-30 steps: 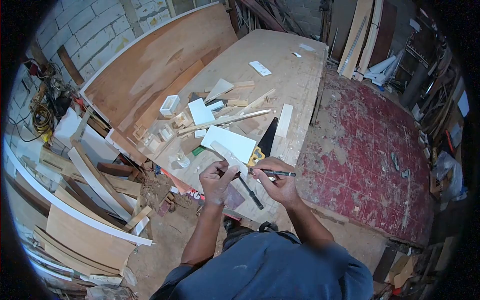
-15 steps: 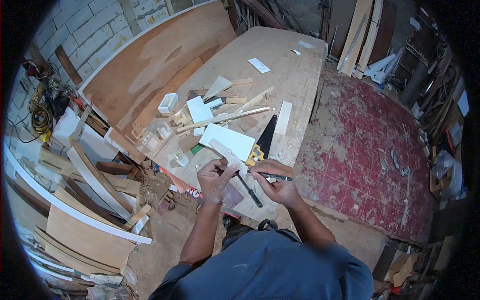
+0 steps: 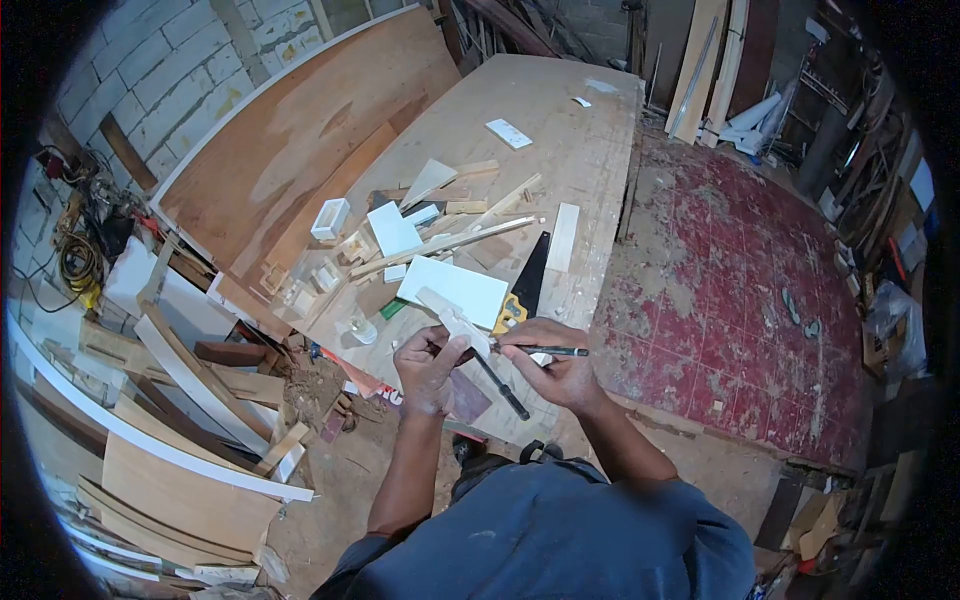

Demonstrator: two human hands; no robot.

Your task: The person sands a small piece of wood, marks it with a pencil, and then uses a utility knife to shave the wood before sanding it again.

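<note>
Nearest the camera, the two hands meet just above the near edge of the bench (image 3: 590, 150). The left hand (image 3: 430, 365) is curled, its fingers pinching the lower end of a small white strip (image 3: 452, 320), a narrow painted offcut with squared edges that slants up toward 11 o'clock from the grip. The right hand (image 3: 555, 370) is closed on a dark pen (image 3: 545, 350), slim and lying almost level, its far end pointing to 3 o'clock and its tip near the strip. Below the hands, a black rod-like tool (image 3: 500, 385) runs down toward 5 o'clock; what holds it cannot be told.

Just beyond the hands, at 12 o'clock, a white rectangular panel (image 3: 455, 290) lies flat on the bench, and beside it at 2 o'clock a handsaw (image 3: 525, 285) with a yellow handle and dark blade. Further on, a scatter of wood offcuts and thin battens (image 3: 450, 240) crosses the board. A small white block (image 3: 508, 133) lies alone well beyond them. At 10 o'clock a large plywood sheet (image 3: 300, 130) leans beside the bench.
</note>
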